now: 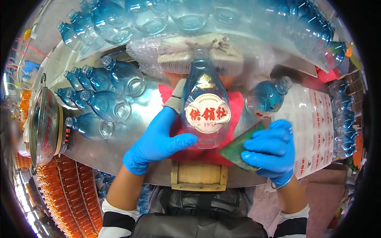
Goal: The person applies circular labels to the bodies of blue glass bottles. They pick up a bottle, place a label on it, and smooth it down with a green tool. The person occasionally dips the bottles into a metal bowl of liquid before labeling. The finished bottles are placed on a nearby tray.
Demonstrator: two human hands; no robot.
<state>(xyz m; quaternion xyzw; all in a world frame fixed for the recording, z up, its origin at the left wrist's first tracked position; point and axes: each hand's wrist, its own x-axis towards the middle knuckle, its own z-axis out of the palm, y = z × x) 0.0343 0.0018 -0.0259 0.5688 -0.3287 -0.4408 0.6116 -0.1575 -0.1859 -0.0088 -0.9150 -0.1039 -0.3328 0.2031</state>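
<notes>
In front of me a blue-tinted clear glass bottle [204, 89] lies with its neck away from me. A round cream label [208, 126] with red print is on its front. My blue-gloved left hand [156, 131] steadies the bottle's left side, fingers closed along it and partly hidden; a grey knitted cover [176, 97] is over fingers of that hand. To the lower right of the bottle, my blue-gloved right hand [272, 148] grips a flat green scraper [238, 152], its edge close to the bottle. Beneath the bottle is a red cloth [235, 115].
A folded knitted cloth [166, 59] supports the neck end. Another blue bottle [265, 97] stands at right, beside printed label sheets [309, 127]. Several bottles lie at left [125, 77]; more line the far edge [190, 16]. A wooden block [198, 174] sits at the near edge.
</notes>
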